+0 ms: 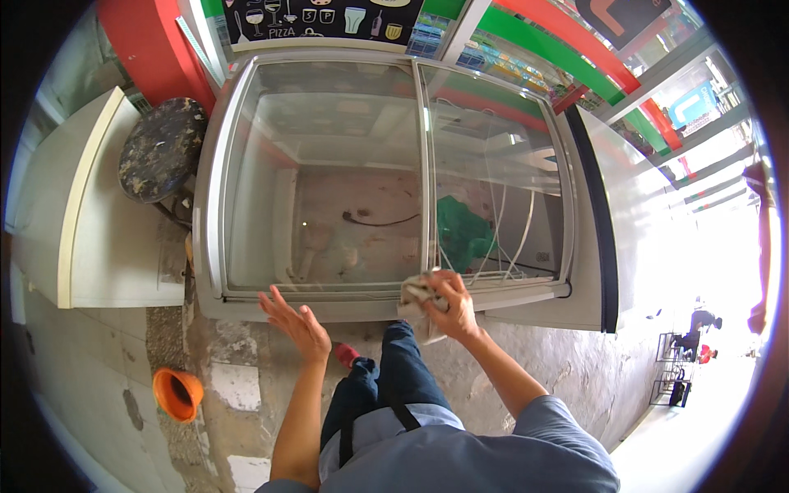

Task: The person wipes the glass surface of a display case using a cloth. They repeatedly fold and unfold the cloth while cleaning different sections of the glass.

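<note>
A chest freezer with sliding glass lids (351,314) stands in front of me. My right hand (453,308) grips a crumpled whitish cloth (414,297) at the freezer's front edge, near where the two glass panes meet. Empty and with its fingers spread, my left hand (300,326) is over the front rim, left of the cloth; whether it touches the rim I cannot tell. Through the right pane a green plastic bag (462,231) and white wire pieces (527,228) show inside. A dark cord (385,224) lies under the left pane.
An orange bucket (177,394) sits on the floor at lower left. A worn round stool (163,150) stands between the freezer and a white cabinet (117,234). Another white appliance (588,265) adjoins the freezer's right side. Far right, people (703,320) are near dark metal-framed furniture (672,370).
</note>
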Motion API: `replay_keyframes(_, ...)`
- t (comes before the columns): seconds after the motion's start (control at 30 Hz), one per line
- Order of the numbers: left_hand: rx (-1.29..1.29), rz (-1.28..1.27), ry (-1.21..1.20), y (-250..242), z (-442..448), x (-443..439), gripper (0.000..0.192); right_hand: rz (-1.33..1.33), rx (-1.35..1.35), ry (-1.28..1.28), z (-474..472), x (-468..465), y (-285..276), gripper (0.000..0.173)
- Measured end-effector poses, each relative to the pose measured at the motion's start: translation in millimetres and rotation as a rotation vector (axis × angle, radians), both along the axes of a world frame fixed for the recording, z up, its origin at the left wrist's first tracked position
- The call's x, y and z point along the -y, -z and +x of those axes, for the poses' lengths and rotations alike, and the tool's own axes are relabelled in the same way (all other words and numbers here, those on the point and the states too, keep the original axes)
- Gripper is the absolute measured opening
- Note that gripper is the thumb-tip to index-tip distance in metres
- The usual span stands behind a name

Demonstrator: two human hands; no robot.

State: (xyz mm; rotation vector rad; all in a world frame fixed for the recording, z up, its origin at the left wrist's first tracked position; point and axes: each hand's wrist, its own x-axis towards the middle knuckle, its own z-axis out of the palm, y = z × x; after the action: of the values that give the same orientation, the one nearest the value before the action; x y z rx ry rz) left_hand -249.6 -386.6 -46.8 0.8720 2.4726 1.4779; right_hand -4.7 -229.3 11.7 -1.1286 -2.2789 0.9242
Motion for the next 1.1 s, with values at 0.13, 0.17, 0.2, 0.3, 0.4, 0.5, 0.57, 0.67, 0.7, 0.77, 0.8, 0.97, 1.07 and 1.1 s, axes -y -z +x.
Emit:
replay_keyframes(0.13,-0.099,-0.048,0.038,0,-8,-21,0.072,0.239,-0.12,0.29,-18,-13,11,0.055)
replay_keyframes(0.17,-0.135,-0.097,0.051,2,-11,-26,0.072,0.3,-0.124,0.316,-24,-11,17,0.059)
replay_keyframes(0.2,-0.175,-0.142,0.062,4,-14,-31,0.072,0.362,-0.127,0.34,-29,-8,22,0.062)
replay_keyframes(0.3,-0.254,-0.221,0.112,13,-15,-42,0.072,0.229,0.192,0.277,-39,13,35,0.073)
replay_keyframes(0.4,-0.316,-0.242,0.117,24,-10,-48,0.072,0.258,0.252,0.215,-47,5,43,0.071)
replay_keyframes(0.5,-0.414,-0.257,0.117,32,-8,-48,0.07,0.387,0.286,0.188,-59,-25,48,0.063)
replay_keyframes(0.57,-0.445,-0.307,0.157,36,-8,-47,0.07,0.453,0.252,0.175,-70,-54,47,0.062)
replay_keyframes(0.67,-0.441,-0.375,0.183,39,-7,-46,0.071,0.569,0.179,0.18,-98,-112,39,0.06)
replay_keyframes(0.7,-0.426,-0.4,0.186,39,-7,-46,0.071,0.589,0.178,0.18,-110,-134,34,0.059)
replay_keyframes(0.77,-0.489,-0.377,0.162,39,-7,-47,0.071,0.612,0.17,0.175,-130,-179,22,0.056)
replay_keyframes(0.8,-0.518,-0.366,0.146,39,-7,-48,0.071,0.579,0.185,0.178,-140,-199,17,0.054)
replay_keyframes(0.97,-0.508,-0.388,0.152,39,-7,-47,0.07,0.559,0.219,0.291,-169,-238,17,0.046)
replay_keyframes(1.07,-0.509,-0.389,0.154,40,-6,-46,0.07,0.627,0.125,0.316,-156,-207,30,0.046)
replay_keyframes(1.1,-0.496,-0.395,0.153,40,-7,-47,0.07,0.642,0.071,0.309,-146,-186,34,0.046)
